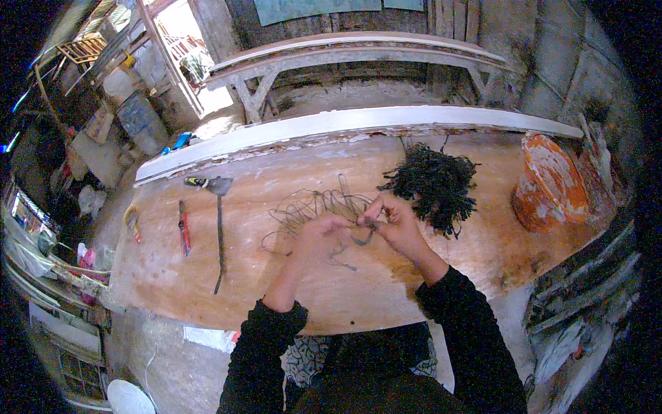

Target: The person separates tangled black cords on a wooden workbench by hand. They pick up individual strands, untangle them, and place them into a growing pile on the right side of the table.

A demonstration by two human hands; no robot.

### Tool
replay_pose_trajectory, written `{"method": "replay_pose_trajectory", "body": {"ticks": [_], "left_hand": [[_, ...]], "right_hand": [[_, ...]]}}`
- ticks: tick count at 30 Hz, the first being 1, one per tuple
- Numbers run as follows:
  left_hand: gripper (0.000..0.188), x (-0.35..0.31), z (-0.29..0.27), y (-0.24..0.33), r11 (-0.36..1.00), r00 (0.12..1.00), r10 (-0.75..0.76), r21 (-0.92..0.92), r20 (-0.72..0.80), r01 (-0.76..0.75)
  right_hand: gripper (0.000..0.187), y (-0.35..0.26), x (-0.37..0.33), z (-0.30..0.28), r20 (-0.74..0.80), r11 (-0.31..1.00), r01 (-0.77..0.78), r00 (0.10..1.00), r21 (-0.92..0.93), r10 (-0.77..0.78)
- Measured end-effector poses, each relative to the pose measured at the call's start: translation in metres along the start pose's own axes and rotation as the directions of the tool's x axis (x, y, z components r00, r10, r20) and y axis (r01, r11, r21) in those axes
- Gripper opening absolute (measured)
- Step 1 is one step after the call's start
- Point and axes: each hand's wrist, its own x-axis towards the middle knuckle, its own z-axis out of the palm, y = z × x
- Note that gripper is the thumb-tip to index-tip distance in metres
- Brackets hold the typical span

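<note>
Loose loops of dark wire are overlapping on the table, so a tug could be snarling them. They're lying just beyond your left hand, whose half-curled hold you're hiding from view; your right hand is pinching, apparently on a wire strand.

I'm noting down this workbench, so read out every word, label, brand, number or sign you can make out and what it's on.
No text can be read anywhere.
Orange bucket: white smears, no legible lettering.
Scraper handle: too small to make out any marking.
Blue wall sheet: nothing legible.
</note>
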Motion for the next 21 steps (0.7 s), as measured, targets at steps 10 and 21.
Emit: {"method": "replay_pose_trajectory", "body": {"ticks": [10,21], "left_hand": [[0.011,-0.016,0.012,0.009,0.949,0.947,0.000,-0.299,0.320,0.101],[0.006,0.008,-0.023,-0.025,0.997,0.848,0.073,0.051,-0.525,-0.055]], "right_hand": [[0.006,0.032,0.008,-0.014,-0.340,0.950,-0.096,0.940,-0.296,-0.011],[0.011,0.014,0.004,-0.007,-0.120,0.998,0.011,0.993,-0.067,-0.020]]}}
